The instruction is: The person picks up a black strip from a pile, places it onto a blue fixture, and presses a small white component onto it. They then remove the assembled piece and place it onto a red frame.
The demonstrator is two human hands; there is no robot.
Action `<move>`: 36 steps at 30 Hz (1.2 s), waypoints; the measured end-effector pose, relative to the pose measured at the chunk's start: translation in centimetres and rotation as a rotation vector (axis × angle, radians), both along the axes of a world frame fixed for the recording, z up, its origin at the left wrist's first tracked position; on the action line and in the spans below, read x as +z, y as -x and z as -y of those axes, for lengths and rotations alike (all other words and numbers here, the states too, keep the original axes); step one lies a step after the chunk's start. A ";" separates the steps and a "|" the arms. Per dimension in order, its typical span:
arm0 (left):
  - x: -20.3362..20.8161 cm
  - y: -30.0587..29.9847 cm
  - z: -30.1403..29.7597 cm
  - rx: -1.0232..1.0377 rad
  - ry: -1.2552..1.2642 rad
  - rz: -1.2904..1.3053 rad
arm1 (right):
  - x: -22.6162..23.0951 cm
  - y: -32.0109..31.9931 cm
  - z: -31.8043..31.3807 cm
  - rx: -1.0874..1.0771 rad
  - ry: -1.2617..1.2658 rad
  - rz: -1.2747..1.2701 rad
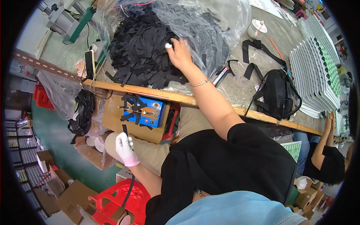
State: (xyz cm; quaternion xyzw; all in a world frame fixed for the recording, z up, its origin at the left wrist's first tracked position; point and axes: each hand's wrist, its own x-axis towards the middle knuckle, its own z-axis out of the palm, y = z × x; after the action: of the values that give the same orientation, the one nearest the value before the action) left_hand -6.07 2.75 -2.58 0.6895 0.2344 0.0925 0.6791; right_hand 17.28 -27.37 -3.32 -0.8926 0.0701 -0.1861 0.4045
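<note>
My right hand (179, 53) reaches up onto a big heap of short black strap pieces (140, 50) lying on a clear plastic bag; its fingers rest on the pieces, one fingertip wrapped in white. My left hand (125, 148), in a white glove, is lower down by my knee and pinches one black strap piece (125, 130) upright. Just above it a small blue box with a metal wire across its top (150, 111) hangs under the table edge, with several black pieces draped on it.
The wooden-edged table (176, 98) also bears a black backpack (276, 92), a white tape roll (257, 28), a phone (89, 63) and stacked white trays (317, 71). A red plastic basket (120, 202) and cardboard boxes sit on the floor. Another person sits at right (328, 157).
</note>
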 end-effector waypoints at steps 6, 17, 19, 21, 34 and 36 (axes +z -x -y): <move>0.2 0.0 0.7 -0.012 0.000 -0.016 | -0.3 -0.7 1.0 -0.130 -0.046 0.359; -0.1 0.1 0.5 -0.017 0.011 -0.041 | -0.2 1.0 -2.3 0.640 0.173 -0.065; -0.4 0.0 0.4 -0.011 0.017 -0.045 | -0.6 0.5 -1.9 0.509 0.167 -0.055; -0.4 0.2 0.5 0.001 0.021 -0.054 | -0.5 0.2 -1.4 0.355 0.176 -0.017; -0.3 0.4 1.6 -0.033 0.029 -0.024 | 1.9 2.0 -3.3 0.135 0.087 0.350; -0.1 0.5 1.7 -0.055 -0.003 -0.025 | 1.2 2.4 -4.3 0.280 0.148 0.275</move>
State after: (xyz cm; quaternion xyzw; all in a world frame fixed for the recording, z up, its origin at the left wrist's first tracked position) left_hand -6.58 1.08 -2.64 0.6976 0.2239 0.0654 0.6774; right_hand 14.88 -23.05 -2.13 -0.8871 -0.1244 -0.2527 0.3656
